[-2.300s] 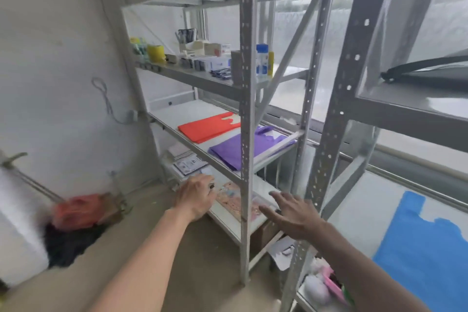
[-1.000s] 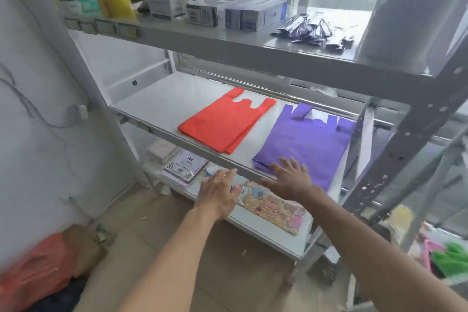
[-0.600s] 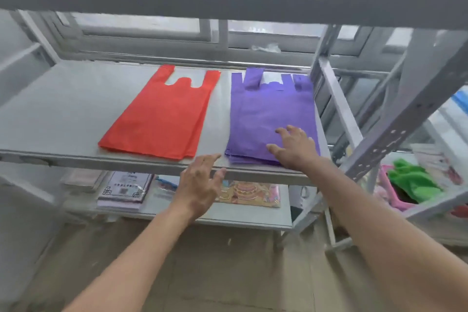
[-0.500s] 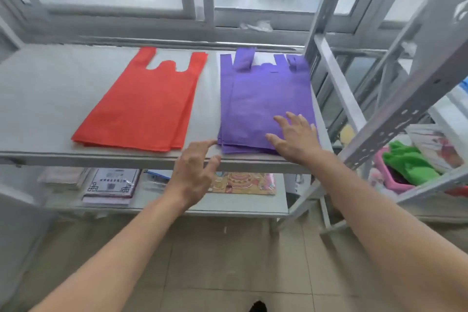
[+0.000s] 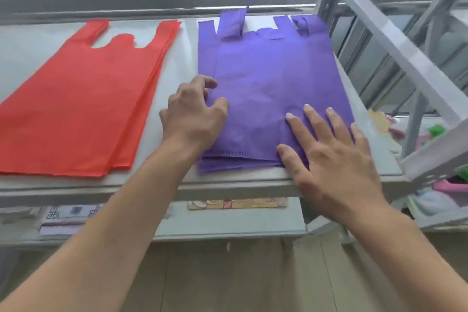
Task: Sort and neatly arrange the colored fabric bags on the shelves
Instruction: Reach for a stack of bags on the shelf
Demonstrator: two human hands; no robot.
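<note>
A stack of purple fabric bags (image 5: 268, 83) lies flat on the right part of the grey metal shelf (image 5: 174, 58), handles toward the window. To its left lies a stack of red fabric bags (image 5: 76, 109), slightly fanned along its right edge. My left hand (image 5: 192, 116) sits at the purple stack's left edge, with curled fingers and thumb pinching the fabric there. My right hand (image 5: 326, 154) rests flat with spread fingers on the stack's near right corner, partly over the shelf's front edge.
A diagonal metal brace (image 5: 405, 63) and an upright post close off the shelf's right end. On the lower shelf lie a colourful printed packet (image 5: 238, 203) and papers (image 5: 68, 215). Green and pink items (image 5: 450, 180) sit in the neighbouring rack at right.
My view has come closer over the shelf. My left hand rose from below the shelf's front edge onto the purple stack's left edge. My right hand stayed flat on the stack.
</note>
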